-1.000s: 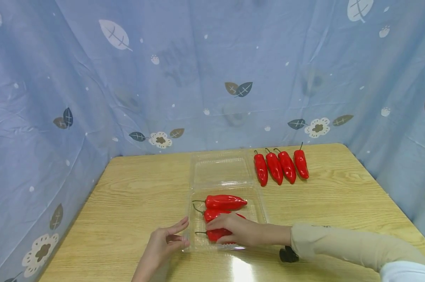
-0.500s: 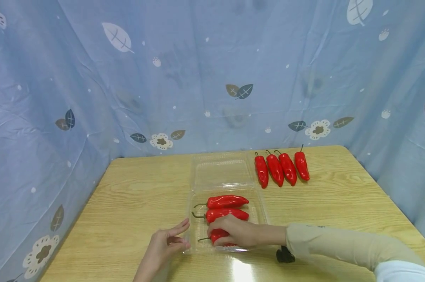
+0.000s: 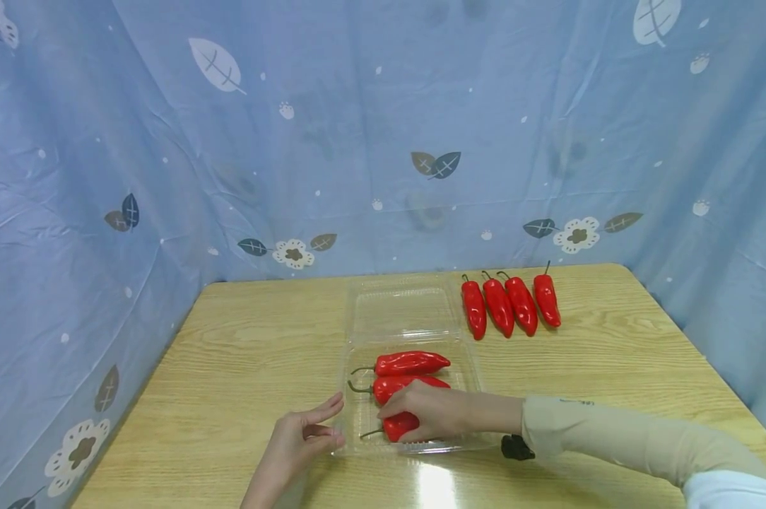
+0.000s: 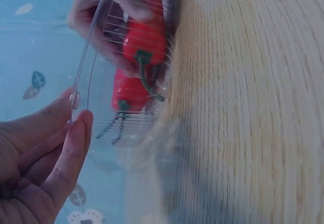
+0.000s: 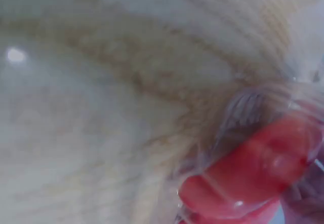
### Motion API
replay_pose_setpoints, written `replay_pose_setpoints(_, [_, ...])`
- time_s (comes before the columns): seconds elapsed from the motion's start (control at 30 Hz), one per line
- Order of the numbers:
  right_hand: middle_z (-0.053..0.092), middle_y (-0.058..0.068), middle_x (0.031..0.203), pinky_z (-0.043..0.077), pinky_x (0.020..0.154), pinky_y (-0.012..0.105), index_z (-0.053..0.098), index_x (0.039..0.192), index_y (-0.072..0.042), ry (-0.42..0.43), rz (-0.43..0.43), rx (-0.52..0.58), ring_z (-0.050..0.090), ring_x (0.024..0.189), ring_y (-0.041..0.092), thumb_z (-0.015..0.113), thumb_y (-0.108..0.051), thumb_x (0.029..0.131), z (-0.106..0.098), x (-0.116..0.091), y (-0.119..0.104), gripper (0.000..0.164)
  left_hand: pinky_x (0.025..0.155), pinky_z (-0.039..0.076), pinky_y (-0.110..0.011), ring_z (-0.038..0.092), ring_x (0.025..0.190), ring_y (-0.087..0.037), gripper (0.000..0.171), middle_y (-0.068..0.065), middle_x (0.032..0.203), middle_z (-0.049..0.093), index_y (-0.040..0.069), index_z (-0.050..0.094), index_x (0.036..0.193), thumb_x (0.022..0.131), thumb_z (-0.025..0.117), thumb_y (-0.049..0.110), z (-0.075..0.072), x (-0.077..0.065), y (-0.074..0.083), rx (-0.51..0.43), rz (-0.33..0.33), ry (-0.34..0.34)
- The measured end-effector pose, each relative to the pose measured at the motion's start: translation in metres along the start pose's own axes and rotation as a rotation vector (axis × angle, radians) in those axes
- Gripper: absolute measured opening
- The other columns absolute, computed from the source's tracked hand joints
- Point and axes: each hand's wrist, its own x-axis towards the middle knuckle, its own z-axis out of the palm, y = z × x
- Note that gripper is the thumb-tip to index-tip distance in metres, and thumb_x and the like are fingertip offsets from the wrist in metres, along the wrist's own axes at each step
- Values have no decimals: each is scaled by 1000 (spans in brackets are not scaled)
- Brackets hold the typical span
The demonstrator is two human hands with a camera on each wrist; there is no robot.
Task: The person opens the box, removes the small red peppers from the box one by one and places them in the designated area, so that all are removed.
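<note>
A clear plastic clamshell box (image 3: 356, 417) lies opened flat, its lid (image 3: 401, 304) toward the back. My left hand (image 3: 294, 440) pinches the left rim of the tray half between thumb and fingers, as the left wrist view shows. Inside the tray, my right hand (image 3: 430, 411) holds a red pepper (image 3: 397, 427) near the front wall, its green stem pointing left. Two more red peppers, a back one (image 3: 413, 363) and a middle one (image 3: 386, 387), lie side by side behind it. In the right wrist view the held pepper (image 5: 253, 163) is seen close, with fingers mostly out of sight.
Several red peppers (image 3: 499, 308) lie in a row at the back right of the wooden table (image 3: 256, 353), right of the lid. A blue patterned curtain (image 3: 357, 141) surrounds the table on the back and sides. A black object (image 3: 516, 447) shows under the right wrist.
My right hand has shifted the held pepper slightly forward and right, toward the tray's front wall, apart from the middle pepper. The left hand stays at the rim.
</note>
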Motion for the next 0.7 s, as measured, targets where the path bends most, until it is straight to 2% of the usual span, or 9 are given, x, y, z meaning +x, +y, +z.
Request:
replay_pose_setpoints(0.13, [69, -9, 110, 47, 80, 6, 68, 118, -12, 2, -28, 14, 59, 95, -2, 76, -19, 84, 1, 1, 3, 36, 68, 57, -19, 66, 74, -9, 49, -24, 135, 50, -11, 59, 121, 77, 76, 0, -1, 0, 0, 4, 8, -4])
replay_pose_setpoints(0.27, [69, -14, 101, 46, 65, 4, 70, 113, -13, 37, -21, 116, 53, 77, -7, 75, -16, 83, 0, -1, 8, 31, 68, 57, -19, 66, 75, -9, 50, -24, 135, 50, -11, 58, 122, 77, 77, 1, 0, 0, -1, -2, 7, -8])
replay_pose_setpoints(0.37, [71, -11, 101, 48, 68, 6, 71, 113, -10, 101, -28, 161, 53, 78, -7, 76, -17, 81, -4, -4, 12, 33, 68, 57, -19, 66, 74, -9, 50, -24, 135, 49, -12, 58, 122, 77, 77, 2, 0, -1, 0, -5, 2, -11])
replay_pose_setpoints(0.5, [72, -4, 106, 50, 77, 10, 71, 115, -9, 215, -29, 182, 58, 91, 1, 79, -17, 79, -17, -6, 11, 37, 69, 57, -19, 66, 74, -10, 49, -24, 136, 48, -12, 58, 121, 77, 76, 2, 0, -2, 0, -5, 3, -12])
replay_pose_setpoints(0.57, [72, -1, 106, 52, 77, 13, 71, 115, -8, 276, -15, 223, 59, 91, 4, 79, -16, 78, -25, -7, 7, 38, 69, 57, -19, 66, 74, -10, 49, -25, 136, 48, -12, 58, 121, 78, 76, 2, -1, -1, 1, 4, 17, -16])
replay_pose_setpoints(0.7, [72, 5, 106, 56, 74, 19, 70, 114, -3, 366, 20, 378, 62, 85, 4, 79, -12, 79, -43, -11, 0, 38, 70, 57, -19, 65, 74, -10, 47, -25, 136, 48, -12, 58, 121, 79, 75, 2, -2, -1, 1, 21, 38, -20])
